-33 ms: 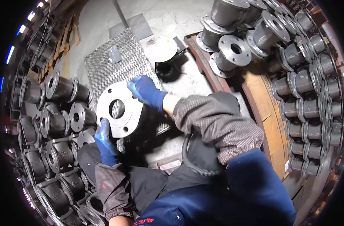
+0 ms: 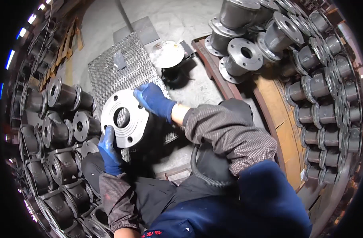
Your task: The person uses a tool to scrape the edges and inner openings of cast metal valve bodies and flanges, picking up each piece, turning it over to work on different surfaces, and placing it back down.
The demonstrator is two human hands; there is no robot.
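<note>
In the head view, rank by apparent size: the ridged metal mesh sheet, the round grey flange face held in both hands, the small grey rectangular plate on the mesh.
1. Ridged metal mesh sheet
2. Round grey flange face, though nearer the camera
3. Small grey rectangular plate

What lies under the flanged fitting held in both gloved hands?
Under the flanged fitting a ribbed metal mesh sheet shows, reaching away over the grey floor. The fitting's dark body and both hands, left hand and right hand, cover the sheet's near part.
</note>
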